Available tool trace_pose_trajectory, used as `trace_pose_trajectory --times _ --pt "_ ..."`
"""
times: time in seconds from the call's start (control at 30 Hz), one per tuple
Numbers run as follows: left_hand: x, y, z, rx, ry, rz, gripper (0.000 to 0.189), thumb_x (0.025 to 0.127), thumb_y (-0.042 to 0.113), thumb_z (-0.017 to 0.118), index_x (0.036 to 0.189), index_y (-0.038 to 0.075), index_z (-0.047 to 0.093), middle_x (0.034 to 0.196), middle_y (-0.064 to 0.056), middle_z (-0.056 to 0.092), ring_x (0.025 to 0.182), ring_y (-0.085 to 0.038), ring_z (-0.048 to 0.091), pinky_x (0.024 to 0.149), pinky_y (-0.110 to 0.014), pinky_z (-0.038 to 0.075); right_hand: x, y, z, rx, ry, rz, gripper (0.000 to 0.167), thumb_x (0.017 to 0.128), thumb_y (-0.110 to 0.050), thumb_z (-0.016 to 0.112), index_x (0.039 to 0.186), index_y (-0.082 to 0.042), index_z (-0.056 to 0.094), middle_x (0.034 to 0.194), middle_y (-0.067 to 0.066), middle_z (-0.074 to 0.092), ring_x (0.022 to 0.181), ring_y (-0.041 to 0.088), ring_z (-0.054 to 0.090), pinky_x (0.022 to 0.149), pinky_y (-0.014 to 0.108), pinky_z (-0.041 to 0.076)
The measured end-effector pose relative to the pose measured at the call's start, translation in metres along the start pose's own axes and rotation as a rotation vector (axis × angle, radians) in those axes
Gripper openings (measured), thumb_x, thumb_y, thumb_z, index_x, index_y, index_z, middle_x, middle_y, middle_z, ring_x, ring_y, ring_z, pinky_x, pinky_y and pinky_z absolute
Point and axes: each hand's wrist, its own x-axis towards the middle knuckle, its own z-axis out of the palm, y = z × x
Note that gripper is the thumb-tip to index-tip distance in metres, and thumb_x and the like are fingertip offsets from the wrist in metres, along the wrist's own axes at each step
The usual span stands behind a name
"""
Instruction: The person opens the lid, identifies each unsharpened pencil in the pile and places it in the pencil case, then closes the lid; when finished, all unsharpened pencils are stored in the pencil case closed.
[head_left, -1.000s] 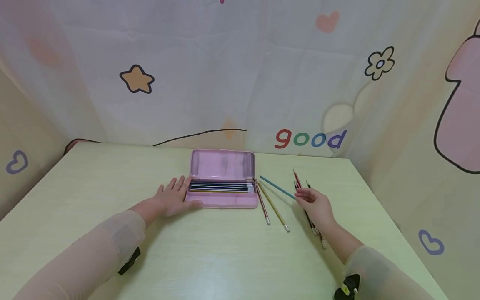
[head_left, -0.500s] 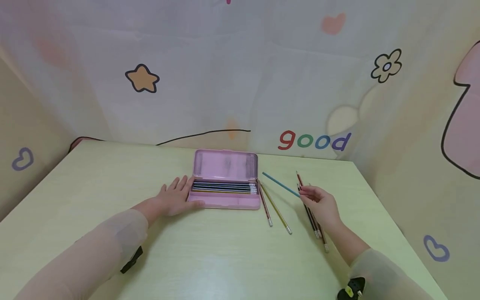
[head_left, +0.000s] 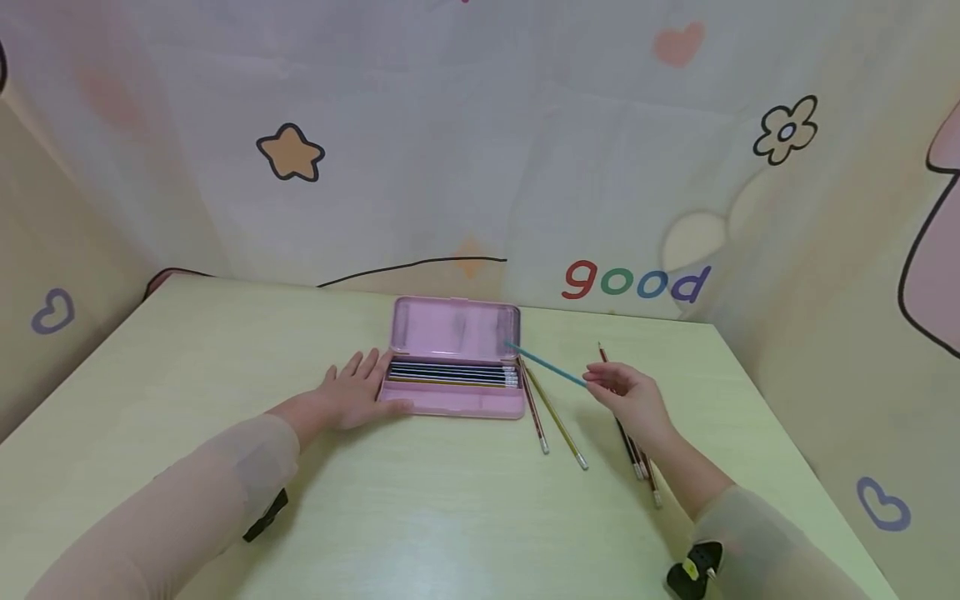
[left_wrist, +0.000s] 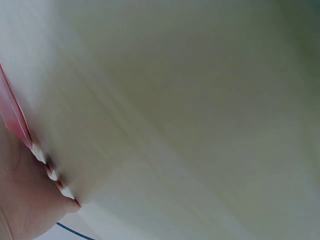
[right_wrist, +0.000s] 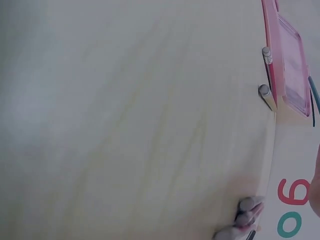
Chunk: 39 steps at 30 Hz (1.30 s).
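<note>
A pink pencil case [head_left: 457,403] lies with its lid raised on the table, several dark pencils [head_left: 453,372] in a row inside it. My left hand [head_left: 348,400] rests flat with spread fingers against the case's left side, thumb at its front corner. In the head view my right hand [head_left: 630,404] pinches a blue pencil [head_left: 547,364] by one end between thumb and fingertips. The pencil's far end overlaps the right edge of the lid. Only a sliver of the right hand [right_wrist: 315,195] shows in the right wrist view.
A red pencil [head_left: 535,412] and a yellow pencil [head_left: 558,425] lie just right of the case. Several more dark and red pencils [head_left: 637,462] lie partly hidden under the right hand. A printed cloth [head_left: 420,167] stands behind the table [head_left: 450,517].
My right hand has moved left and slightly up with the blue pencil, whose far end now reaches the lid. My left hand stays at the case. The head view has shifted slightly.
</note>
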Motion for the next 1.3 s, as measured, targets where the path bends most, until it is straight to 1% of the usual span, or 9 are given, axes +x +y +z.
trace_pose_trajectory --times 0.17,0.33,0.47,0.63,0.7,0.9,1.03,1.17,1.3 --pt "0.0 0.001 -0.001 0.0 -0.01 -0.006 0.105 0.081 0.078 0.03 0.149 0.005 -0.002 0.154 -0.021 0.001 0.139 -0.042 -0.001 0.105 -0.064 0.001 0.008 -0.003 0.009 0.027 -0.067 -0.024 0.034 0.088 -0.008 0.065 0.118 0.007 0.058 0.107 0.019 0.064 0.09 0.011 0.061 0.077 0.016 0.049" --pt "0.001 -0.001 0.001 0.002 -0.013 -0.02 0.106 0.08 0.079 0.03 0.15 0.006 -0.003 0.154 -0.02 0.001 0.139 -0.041 -0.002 0.105 -0.063 0.001 0.016 -0.008 0.018 -0.011 -0.129 -0.047 0.035 0.088 -0.01 0.065 0.118 0.006 0.058 0.105 0.016 0.065 0.092 0.016 0.062 0.077 0.017 0.049" --pt "0.001 -0.001 0.001 -0.002 -0.004 -0.021 0.106 0.08 0.08 0.03 0.15 0.006 -0.001 0.154 -0.02 0.002 0.139 -0.041 -0.001 0.105 -0.064 0.001 0.021 -0.01 0.026 0.002 -0.177 -0.045 0.034 0.088 -0.008 0.065 0.118 0.006 0.058 0.106 0.015 0.065 0.094 0.02 0.062 0.077 0.018 0.049" --pt "0.001 -0.001 0.001 -0.016 -0.012 -0.023 0.104 0.081 0.078 0.032 0.15 0.008 -0.002 0.154 -0.019 0.001 0.139 -0.04 -0.002 0.105 -0.063 0.0 0.025 -0.014 0.035 0.001 -0.214 -0.014 0.033 0.088 -0.007 0.064 0.118 0.004 0.058 0.106 0.012 0.066 0.095 0.02 0.061 0.077 0.019 0.049" --pt "0.002 -0.001 0.0 -0.022 -0.014 -0.02 0.105 0.081 0.077 0.033 0.15 0.006 -0.001 0.154 -0.021 0.001 0.139 -0.042 -0.002 0.105 -0.064 0.0 0.027 -0.015 0.038 -0.006 -0.228 -0.005 0.033 0.088 -0.007 0.064 0.119 0.003 0.058 0.106 0.011 0.066 0.096 0.021 0.06 0.079 0.021 0.049" --pt "0.005 -0.006 0.003 -0.009 -0.019 -0.029 0.105 0.081 0.078 0.032 0.15 0.008 -0.004 0.154 -0.019 0.0 0.139 -0.04 -0.003 0.105 -0.063 0.0 0.036 -0.019 0.049 -0.025 -0.266 0.024 0.03 0.089 -0.008 0.063 0.118 -0.002 0.061 0.104 0.008 0.066 0.097 0.021 0.059 0.085 0.028 0.049" --pt "0.003 -0.005 0.002 -0.004 -0.012 -0.025 0.103 0.082 0.076 0.033 0.15 0.007 -0.003 0.154 -0.019 0.0 0.139 -0.041 -0.002 0.105 -0.064 0.001 0.041 -0.024 0.057 -0.017 -0.297 0.016 0.027 0.089 -0.008 0.063 0.115 -0.003 0.062 0.103 0.008 0.066 0.096 0.02 0.059 0.085 0.028 0.049" --pt "-0.001 0.0 -0.003 0.001 -0.015 -0.019 0.101 0.085 0.073 0.035 0.149 0.005 -0.001 0.154 -0.021 0.002 0.138 -0.043 -0.001 0.104 -0.065 0.002 0.047 -0.027 0.064 0.016 -0.336 -0.021 0.026 0.089 -0.005 0.062 0.114 -0.001 0.063 0.105 0.011 0.066 0.095 0.02 0.059 0.082 0.026 0.05" --pt "0.0 -0.001 -0.002 0.008 -0.014 -0.016 0.102 0.084 0.074 0.034 0.149 0.005 -0.001 0.154 -0.021 0.002 0.138 -0.043 0.0 0.104 -0.065 0.003 0.052 -0.031 0.072 0.032 -0.371 -0.036 0.026 0.089 -0.004 0.062 0.115 0.0 0.062 0.104 0.012 0.066 0.095 0.021 0.06 0.079 0.025 0.05"
